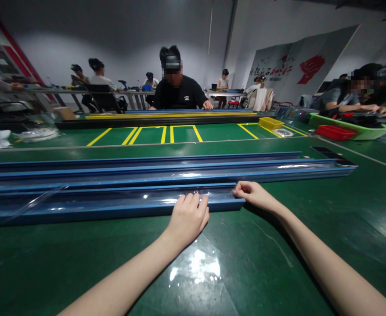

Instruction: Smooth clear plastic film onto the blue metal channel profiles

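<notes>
Nearest to me on the green table (113,263) lies a long blue channel (113,211) with clear film in it. My left hand (191,215) rests over its front wall, fingers curled over the edge and their tips hidden inside. At the channel's right end my right hand (247,193) has its fingers pinched together; what they hold, if anything, is too small to tell. A strip of clear film (36,202) crosses the channel's left part. Behind it, parallel, lie more blue channels (160,176).
A dark phone-like slab (333,156) lies at the right ends of the rear channels. Farther back are a yellow tray (271,123), a red tray (336,132), a green tray (370,131) and yellow tape lines. A person in black (186,94) sits opposite.
</notes>
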The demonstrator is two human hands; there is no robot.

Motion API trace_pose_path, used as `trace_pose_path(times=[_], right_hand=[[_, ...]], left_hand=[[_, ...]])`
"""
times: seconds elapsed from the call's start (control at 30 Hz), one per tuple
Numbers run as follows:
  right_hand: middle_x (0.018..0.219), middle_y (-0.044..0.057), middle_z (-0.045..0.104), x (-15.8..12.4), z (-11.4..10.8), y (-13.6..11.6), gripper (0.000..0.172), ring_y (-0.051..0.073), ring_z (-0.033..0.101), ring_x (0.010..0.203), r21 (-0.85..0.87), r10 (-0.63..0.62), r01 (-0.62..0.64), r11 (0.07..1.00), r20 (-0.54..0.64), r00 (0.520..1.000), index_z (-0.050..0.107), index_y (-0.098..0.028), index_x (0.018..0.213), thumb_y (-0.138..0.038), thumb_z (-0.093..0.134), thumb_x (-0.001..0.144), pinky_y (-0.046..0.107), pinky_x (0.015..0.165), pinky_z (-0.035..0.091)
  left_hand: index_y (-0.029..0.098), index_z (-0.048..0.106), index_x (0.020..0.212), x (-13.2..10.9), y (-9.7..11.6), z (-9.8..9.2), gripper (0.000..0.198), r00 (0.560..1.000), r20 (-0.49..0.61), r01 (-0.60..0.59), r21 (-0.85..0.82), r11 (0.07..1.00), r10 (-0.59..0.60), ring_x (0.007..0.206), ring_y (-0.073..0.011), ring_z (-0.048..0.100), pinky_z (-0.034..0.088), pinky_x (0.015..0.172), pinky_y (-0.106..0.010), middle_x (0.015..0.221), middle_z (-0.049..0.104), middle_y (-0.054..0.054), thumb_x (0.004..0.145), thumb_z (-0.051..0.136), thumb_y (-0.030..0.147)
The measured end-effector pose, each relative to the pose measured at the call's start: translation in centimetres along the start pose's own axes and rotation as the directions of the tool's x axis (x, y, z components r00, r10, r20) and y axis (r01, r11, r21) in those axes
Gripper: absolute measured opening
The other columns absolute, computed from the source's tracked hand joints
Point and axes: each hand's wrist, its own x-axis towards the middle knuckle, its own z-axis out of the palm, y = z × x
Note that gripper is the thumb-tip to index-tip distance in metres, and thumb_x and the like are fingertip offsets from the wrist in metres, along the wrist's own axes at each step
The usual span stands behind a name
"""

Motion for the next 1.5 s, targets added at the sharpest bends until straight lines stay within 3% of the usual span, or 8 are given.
trace_pose_path(times=[0.27, 0.57, 0.83, 1.5], right_hand=[[0.061, -0.002, 0.052, -0.02, 0.07, -0.1, 0.028, 0.011, 0.045, 0.059, -0.016, 0.002, -0.002, 1.0, -0.027, 1.0, 0.049, -0.018, 0.061, -0.043, 0.047, 0.072, 0.023, 0.059, 0.036], [0.062, -0.002, 0.05, 0.03, -0.13, 0.23, 0.012, 0.01, 0.045, 0.06, 0.031, -0.021, 0.021, 0.999, 0.014, 1.0, 0.047, -0.018, 0.062, -0.028, 0.047, 0.069, 0.023, 0.061, 0.036], [0.065, -0.002, 0.053, -0.04, -0.1, 0.03, 0.009, 0.011, 0.047, 0.063, -0.001, -0.028, 0.028, 1.0, 0.003, 1.0, 0.048, -0.018, 0.062, -0.024, 0.045, 0.068, 0.024, 0.063, 0.037], [0.065, -0.002, 0.05, -0.23, 0.08, 0.31, 0.016, 0.011, 0.046, 0.062, 0.056, -0.038, 0.038, 0.998, -0.002, 0.999, 0.051, -0.018, 0.067, -0.033, 0.047, 0.072, 0.024, 0.061, 0.036]], left_hand=[[0.014, 0.052, 0.101, 0.04, -0.02, -0.1, 0.026, 1.0, 0.019, -0.002, 0.001, 1.0, 0.002, 0.074, -0.0191, 0.05, 0.034, 0.063, -0.032, 0.081, 0.057, -0.007, 0.081, 0.039, 0.024], [0.015, 0.053, 0.094, -0.04, -0.09, 0.09, 0.021, 1.0, 0.024, -0.001, -0.008, 1.0, 0.001, 0.076, -0.0196, 0.049, 0.033, 0.064, -0.032, 0.081, 0.056, -0.006, 0.081, 0.039, 0.024], [0.015, 0.053, 0.094, 0.04, -0.14, 0.07, 0.022, 0.999, 0.033, 0.002, -0.011, 1.0, -0.001, 0.074, -0.0194, 0.049, 0.032, 0.064, -0.032, 0.08, 0.056, -0.006, 0.082, 0.039, 0.025], [0.017, 0.055, 0.091, 0.19, 0.25, -0.21, 0.021, 0.996, 0.051, 0.072, 0.013, 0.997, -0.072, 0.07, -0.0194, 0.049, 0.03, 0.061, -0.032, 0.075, 0.055, -0.004, 0.08, 0.04, 0.027]])
